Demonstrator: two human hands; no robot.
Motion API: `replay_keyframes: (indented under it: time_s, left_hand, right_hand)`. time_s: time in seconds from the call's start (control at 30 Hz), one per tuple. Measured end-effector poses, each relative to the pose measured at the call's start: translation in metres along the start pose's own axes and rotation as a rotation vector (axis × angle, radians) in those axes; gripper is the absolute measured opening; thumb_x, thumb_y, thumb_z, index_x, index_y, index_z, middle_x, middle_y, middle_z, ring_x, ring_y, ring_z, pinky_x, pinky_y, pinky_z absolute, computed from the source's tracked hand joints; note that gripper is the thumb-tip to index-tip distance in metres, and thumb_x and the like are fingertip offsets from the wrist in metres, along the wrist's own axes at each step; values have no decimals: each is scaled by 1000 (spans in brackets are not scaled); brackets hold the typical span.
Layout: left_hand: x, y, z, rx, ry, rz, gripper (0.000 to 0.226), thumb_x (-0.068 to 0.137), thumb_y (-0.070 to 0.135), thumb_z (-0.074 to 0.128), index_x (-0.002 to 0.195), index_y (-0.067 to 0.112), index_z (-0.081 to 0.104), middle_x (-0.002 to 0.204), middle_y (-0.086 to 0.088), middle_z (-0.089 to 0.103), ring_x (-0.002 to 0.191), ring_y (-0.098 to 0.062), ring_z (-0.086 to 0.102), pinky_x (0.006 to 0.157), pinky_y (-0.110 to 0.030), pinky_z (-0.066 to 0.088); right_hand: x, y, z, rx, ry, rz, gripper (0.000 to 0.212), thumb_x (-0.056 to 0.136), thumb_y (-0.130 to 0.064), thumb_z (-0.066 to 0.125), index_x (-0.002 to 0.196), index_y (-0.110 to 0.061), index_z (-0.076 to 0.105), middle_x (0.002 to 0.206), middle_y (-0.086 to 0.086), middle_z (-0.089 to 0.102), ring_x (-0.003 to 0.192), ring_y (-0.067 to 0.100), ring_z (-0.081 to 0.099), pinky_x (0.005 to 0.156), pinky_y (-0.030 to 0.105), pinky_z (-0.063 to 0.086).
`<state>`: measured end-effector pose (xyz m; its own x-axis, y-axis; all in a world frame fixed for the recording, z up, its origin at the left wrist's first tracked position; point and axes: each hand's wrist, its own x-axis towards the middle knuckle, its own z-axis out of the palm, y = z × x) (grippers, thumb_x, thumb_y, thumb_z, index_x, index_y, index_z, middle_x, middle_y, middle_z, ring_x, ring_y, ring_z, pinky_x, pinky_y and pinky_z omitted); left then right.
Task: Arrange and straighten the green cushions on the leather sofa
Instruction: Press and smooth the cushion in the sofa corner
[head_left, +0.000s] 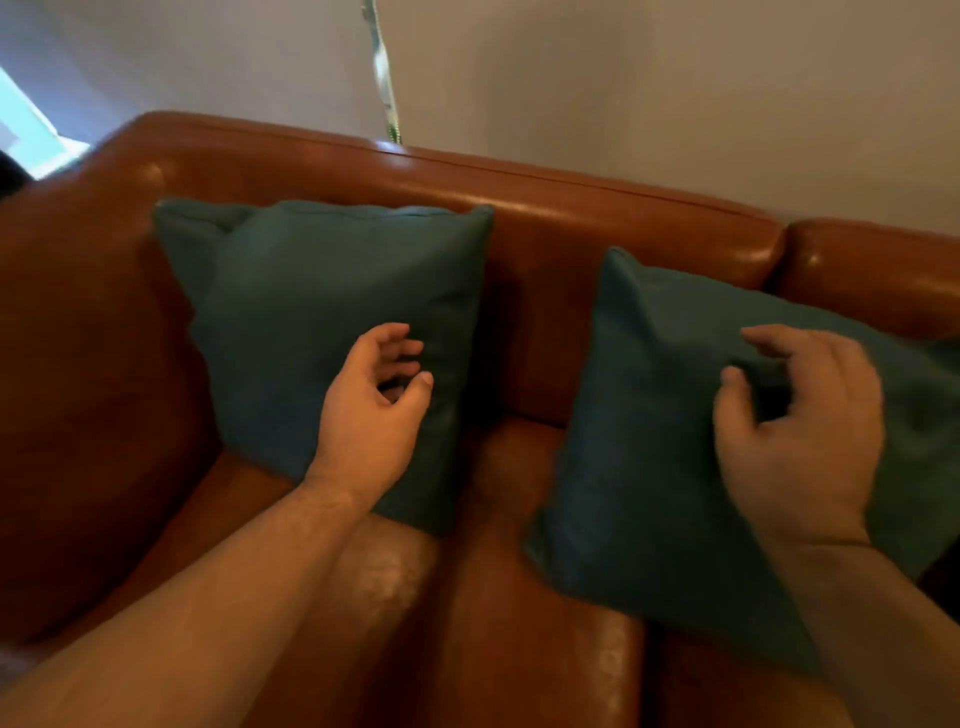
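Two green cushions stand on a brown leather sofa (545, 228). The left cushion (311, 291) leans upright against the backrest near the left armrest. The right cushion (639, 467) leans back, tilted to the right. My left hand (374, 405) hovers in front of the left cushion with its fingers loosely curled and nothing in them. My right hand (795, 426) lies over the right cushion, fingers loosely curled; whether they pinch the fabric is unclear.
The sofa's left armrest (88, 389) rises at the left. A gap of bare seat (498, 519) separates the two cushions. A pale wall (623, 78) stands behind the sofa, with a thin pole (384, 78) rising behind the backrest.
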<state>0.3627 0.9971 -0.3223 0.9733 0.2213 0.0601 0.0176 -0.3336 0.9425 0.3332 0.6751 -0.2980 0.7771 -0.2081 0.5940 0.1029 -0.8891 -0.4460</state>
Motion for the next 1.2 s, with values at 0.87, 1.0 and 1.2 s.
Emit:
replay_keyframes:
  time_s: [0.87,1.0,1.2]
  left_hand:
    - [93,-113,-202,41,-1,-355,150,39,65,101,165,20,32,156,-1,51,135,-16,55,117,-43,48]
    - [101,-127,-205,32,-50,-284,127,35,78,96,144,23,59,148,-1,61,131,-13,64,114,-42,52]
    - [96,-136,-199,-37,-23,-302,111,25,87,90,114,33,52,126,6,66,119,-12,68,109,-46,55]
  right_hand:
    - [-50,-187,187,586,-629,615,128,48,-78,93,155,-47,31,143,-25,51,137,13,54,113,47,49]
    - [-52,-180,200,609,-580,632,138,40,-84,90,156,-44,25,136,-30,49,126,3,53,100,27,47]
    - [-66,-186,203,650,-494,643,130,47,-85,88,154,-46,26,124,-40,51,110,-19,52,96,23,48]
